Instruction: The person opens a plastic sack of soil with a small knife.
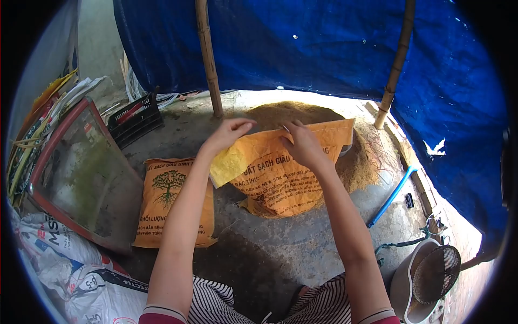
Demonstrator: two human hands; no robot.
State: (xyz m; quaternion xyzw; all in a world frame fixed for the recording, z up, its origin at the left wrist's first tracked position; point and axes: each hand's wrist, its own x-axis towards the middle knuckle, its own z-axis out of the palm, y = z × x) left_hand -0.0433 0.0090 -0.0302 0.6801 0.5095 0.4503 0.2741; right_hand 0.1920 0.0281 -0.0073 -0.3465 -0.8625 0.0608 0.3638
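An orange printed soil bag (280, 178) leans in front of me, its top edge slanting up to the right and a yellow patch folded out at its left corner. My right hand (303, 143) is closed on the upper edge of this bag, with a small pale tip showing at the fingers. Just above the yellow corner, my left hand (231, 134) is closed in a pinch; whatever lies between its fingertips is too small to make out. A second orange bag (172, 208) with a tree print lies flat on the floor, partly hidden by my left forearm.
Behind the bag spreads a brown, grainy heap (297, 110). A red-framed glass panel (81, 173), a black crate (135, 120) and white sacks (102, 291) sit at left. At right are a blue tube (393, 197) and a pale bucket (402, 283) with a round sieve (437, 272).
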